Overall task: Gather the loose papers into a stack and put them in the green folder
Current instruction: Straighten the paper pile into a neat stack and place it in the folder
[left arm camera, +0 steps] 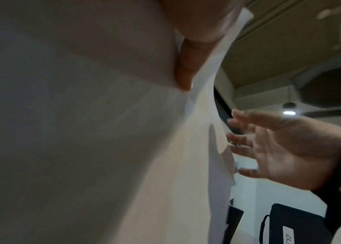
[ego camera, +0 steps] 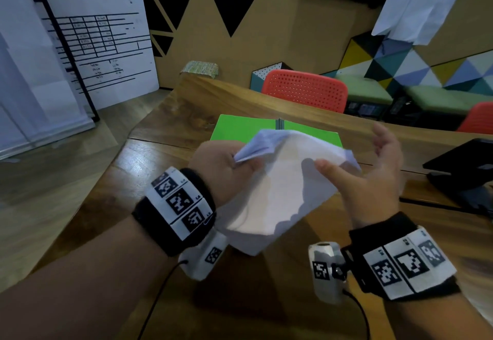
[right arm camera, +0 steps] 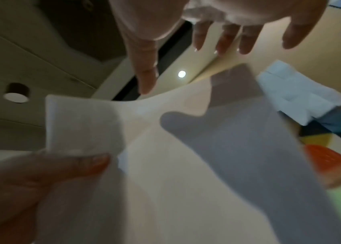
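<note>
Left hand (ego camera: 221,163) fingers pinch papers (ego camera: 280,187); right hand (ego camera: 373,176) fingers spread, beside stack.

Wooden table (ego camera: 186,115), red chair (ego camera: 305,90) behind, black laptop (ego camera: 464,163) at right.

Dim room, lit from ceiling spots (right arm camera: 181,74) overhead. Glare streaks the bench (ego camera: 138,162). A hand's shadow falls across the papers (right arm camera: 186,165). Both wrist views soft, motion-blurred; head view bows at its edges.
</note>
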`<state>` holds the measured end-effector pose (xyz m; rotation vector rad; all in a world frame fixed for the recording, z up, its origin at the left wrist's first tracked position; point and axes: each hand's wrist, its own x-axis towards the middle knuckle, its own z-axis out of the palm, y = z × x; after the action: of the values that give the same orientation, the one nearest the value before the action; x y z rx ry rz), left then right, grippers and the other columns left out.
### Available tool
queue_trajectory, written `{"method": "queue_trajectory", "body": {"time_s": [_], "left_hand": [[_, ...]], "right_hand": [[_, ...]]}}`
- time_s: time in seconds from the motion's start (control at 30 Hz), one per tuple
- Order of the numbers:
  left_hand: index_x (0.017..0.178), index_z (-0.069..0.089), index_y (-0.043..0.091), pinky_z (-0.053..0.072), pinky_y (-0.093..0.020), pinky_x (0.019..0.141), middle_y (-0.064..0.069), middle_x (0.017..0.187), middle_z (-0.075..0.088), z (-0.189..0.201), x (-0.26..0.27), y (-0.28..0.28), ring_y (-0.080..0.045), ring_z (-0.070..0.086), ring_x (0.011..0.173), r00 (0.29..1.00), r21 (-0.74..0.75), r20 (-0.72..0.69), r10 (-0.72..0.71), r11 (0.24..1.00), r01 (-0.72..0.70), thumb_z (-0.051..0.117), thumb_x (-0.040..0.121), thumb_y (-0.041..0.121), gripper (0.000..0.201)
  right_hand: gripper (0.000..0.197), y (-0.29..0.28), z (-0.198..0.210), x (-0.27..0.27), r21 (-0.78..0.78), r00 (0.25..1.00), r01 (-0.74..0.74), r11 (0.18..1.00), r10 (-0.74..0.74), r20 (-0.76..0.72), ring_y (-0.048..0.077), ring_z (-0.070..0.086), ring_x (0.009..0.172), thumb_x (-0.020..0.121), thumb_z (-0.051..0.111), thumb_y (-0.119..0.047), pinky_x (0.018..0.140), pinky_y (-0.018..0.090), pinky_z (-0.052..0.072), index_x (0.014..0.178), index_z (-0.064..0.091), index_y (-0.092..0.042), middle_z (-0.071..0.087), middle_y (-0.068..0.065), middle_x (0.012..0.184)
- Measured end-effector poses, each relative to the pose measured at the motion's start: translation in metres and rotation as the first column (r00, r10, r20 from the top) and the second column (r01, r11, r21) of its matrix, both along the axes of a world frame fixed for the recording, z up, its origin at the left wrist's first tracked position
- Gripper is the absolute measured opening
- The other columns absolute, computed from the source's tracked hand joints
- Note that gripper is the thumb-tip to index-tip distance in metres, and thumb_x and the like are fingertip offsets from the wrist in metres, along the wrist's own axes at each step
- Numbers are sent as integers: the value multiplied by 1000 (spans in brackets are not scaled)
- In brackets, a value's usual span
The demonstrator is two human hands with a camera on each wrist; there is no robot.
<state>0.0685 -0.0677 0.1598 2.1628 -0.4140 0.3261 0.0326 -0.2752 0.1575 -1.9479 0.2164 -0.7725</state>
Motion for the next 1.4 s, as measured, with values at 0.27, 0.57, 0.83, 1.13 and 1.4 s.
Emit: {"method": "queue_trajectory", "body": {"time_s": [0.27,0.57,0.83,1.13,1.4], "left_hand": [[49,48,14,27,-26,54,7,50,43,10,4,0,-21,45,60,975,331,-145,-170,920,210,70,75,43,45],[53,68,20,47,-9,47,13,42,65,-43,19,84,-3,61,47,807,-99,-590,23,990,-101,77,67,-4,29],[88,61,2,54,-13,50,-1,66,71,-52,-5,28,-2,66,55,883,-565,-468,43,753,-336,55,85,-6,11],[71,53,29,48,-23,58,-2,78,63,-80,-13,25,-12,58,68,916,-512,-392,87,806,-296,65,56,48,27],[71,57,25,47,-10,48,2,75,66,-87,8,28,-4,59,58,916,-635,-395,76,697,-332,57,62,27,9]], "right_hand": [[26,23,12,4,-129,853,-511,850,520,45,0,52,52,69,76,-11,53,19,44,70,71,-37,64,-19,60],[25,-32,-13,-7,543,887,-416,729,457,66,21,63,56,63,70,-14,56,31,52,88,70,-7,72,4,68],[20,-12,-69,15,602,993,-54,797,107,-53,18,63,70,86,59,-3,73,33,51,76,64,-20,70,-9,66],[11,-1,-90,4,659,977,69,749,83,-197,20,49,77,88,58,-21,70,31,38,79,52,-19,54,1,78],[25,-12,-89,21,609,984,91,788,23,-178,13,42,72,87,57,-14,64,26,32,64,51,-21,49,-2,69]]}}
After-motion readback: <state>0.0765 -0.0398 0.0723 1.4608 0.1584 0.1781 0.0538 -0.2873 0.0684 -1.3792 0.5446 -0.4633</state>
